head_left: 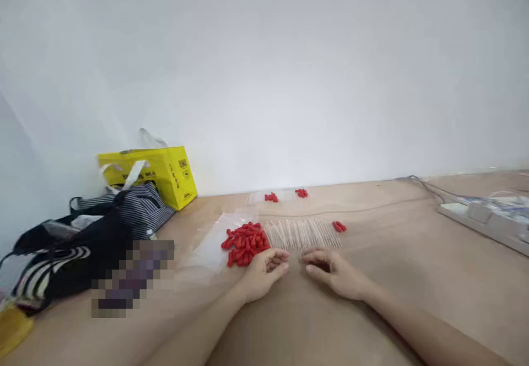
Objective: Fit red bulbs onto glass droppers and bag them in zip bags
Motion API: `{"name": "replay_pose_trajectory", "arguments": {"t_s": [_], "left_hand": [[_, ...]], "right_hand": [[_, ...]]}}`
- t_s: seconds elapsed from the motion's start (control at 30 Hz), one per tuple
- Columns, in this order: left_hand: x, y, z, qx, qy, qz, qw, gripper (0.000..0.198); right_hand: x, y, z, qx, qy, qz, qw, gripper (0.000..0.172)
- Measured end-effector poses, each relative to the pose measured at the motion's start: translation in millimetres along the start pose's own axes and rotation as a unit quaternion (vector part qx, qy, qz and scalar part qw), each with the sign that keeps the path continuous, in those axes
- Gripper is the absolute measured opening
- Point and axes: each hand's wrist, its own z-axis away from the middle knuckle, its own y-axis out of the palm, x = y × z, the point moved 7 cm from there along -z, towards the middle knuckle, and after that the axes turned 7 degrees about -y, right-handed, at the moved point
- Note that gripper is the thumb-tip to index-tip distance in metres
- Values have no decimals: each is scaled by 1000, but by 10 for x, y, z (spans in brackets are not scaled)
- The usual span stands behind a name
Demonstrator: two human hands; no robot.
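My left hand [264, 272] rests low over the table, fingers loosely curled, with a gap between thumb and fingertips and nothing seen in it. Facing it, my right hand [336, 275] is half curled too, thumb apart from the fingers, holding nothing visible. Just beyond both hands lies a row of thin pale sticks [303, 233], side by side. A heap of small red tapered pieces [246, 243] sits left of the row, nearest my left hand, partly on a clear plastic sheet [210, 245]. A few red pieces [339, 226] lie at the row's right end.
Near the wall are two small groups of red pieces [271, 197] on clear plastic. To the left stand a yellow bag [159, 176], a striped bag [138, 209] and a black bag [95, 253], beside a blurred-out patch. A white power strip [479, 225] with cables lies right.
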Motion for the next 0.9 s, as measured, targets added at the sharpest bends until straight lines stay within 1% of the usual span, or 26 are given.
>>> {"name": "replay_pose_trajectory", "arguments": {"t_s": [0.1, 0.23, 0.33, 0.4, 0.43, 0.47, 0.5, 0.53, 0.6, 0.63, 0.7, 0.8, 0.9], "left_hand": [[-87, 26, 58, 7, 51, -62, 997, 21], [-190, 87, 137, 27, 117, -161, 980, 19], [-205, 106, 160, 33, 130, -187, 973, 20], [-201, 109, 156, 32, 137, -193, 971, 19], [-195, 107, 151, 29, 140, -198, 970, 18], [-188, 100, 142, 23, 143, -205, 968, 17], [-179, 87, 131, 11, 144, -215, 966, 16], [-170, 69, 120, -3, 145, -226, 963, 15], [-155, 32, 101, -33, 149, -249, 957, 14], [-150, 18, 95, -43, 151, -257, 954, 13], [-142, 8, 90, -49, 155, -264, 951, 13], [-134, 9, 93, -41, 151, -260, 953, 14], [-143, 9, 101, -38, 148, -258, 954, 14]], "right_hand": [[51, 72, 15, 29, -42, 32, 998, 28], [115, 124, 43, 36, -70, 55, 995, 29], [82, 84, 20, 12, -81, 55, 995, 26], [-53, -54, -32, -40, -67, 82, 994, 23], [-166, -169, -59, -80, -44, 111, 990, 23], [-309, -321, -73, -134, -2, 149, 980, 22], [-481, -491, -63, -191, 61, 188, 961, 22], [-669, -656, -25, -241, 142, 220, 935, 22], [-939, -872, 14, -283, 215, 243, 903, 30], [-1051, -944, 31, -293, 242, 248, 891, 34], [-1222, -1013, 48, -294, 277, 250, 880, 38], [-1370, -989, 31, -274, 300, 241, 882, 36], [-1433, -934, 7, -259, 310, 229, 886, 30]]}}
